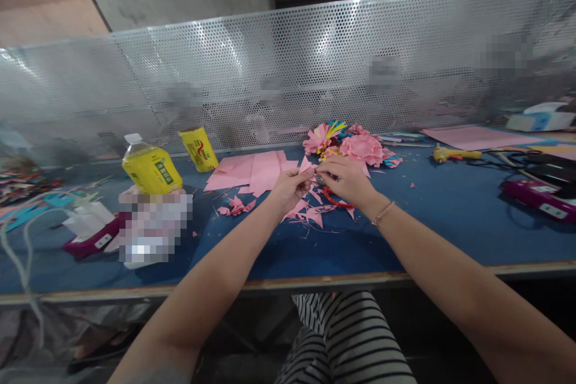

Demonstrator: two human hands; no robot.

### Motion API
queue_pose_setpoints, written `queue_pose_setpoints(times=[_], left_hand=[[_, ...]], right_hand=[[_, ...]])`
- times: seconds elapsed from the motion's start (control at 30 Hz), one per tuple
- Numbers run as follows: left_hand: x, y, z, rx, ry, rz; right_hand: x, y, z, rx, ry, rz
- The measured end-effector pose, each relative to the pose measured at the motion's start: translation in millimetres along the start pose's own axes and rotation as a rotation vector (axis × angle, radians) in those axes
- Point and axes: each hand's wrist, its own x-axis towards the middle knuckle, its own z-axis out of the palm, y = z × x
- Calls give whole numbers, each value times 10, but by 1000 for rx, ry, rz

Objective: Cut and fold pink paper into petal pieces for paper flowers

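Note:
A small folded piece of pink paper (306, 165) stands up between my two hands above the table. My left hand (290, 191) pinches it from the left between thumb and fingers. My right hand (345, 183) is closed, its fingertips pinching the paper's right edge. Beneath the right hand show red scissor handles (337, 199); whether that hand touches them I cannot tell. Pink paper scraps (314, 216) lie below both hands, with another scrap pile (236, 206) to the left. Behind the left hand lie flat pink sheets (265, 171). Pink paper flowers (362, 149) sit behind the right hand.
A yellow-labelled bottle (153, 167) and a yellow packet (198, 150) stand left. Purple power strips (96, 243) lie on both sides. A yellow glue gun (456, 155) and cables lie right. A perforated metal screen (288, 66) borders the blue table (279, 252) at the back.

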Motion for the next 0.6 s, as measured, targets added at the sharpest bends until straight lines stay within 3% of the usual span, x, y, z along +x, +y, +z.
queue_pose_setpoints(times=[0.3, 0.6], left_hand=[[-34, 29, 28, -31, -7, -33], [18, 6, -38, -113, -17, -44]], right_hand=[[-10, -17, -7, -65, 21, -98], [-28, -4, -35, -64, -108, -124]])
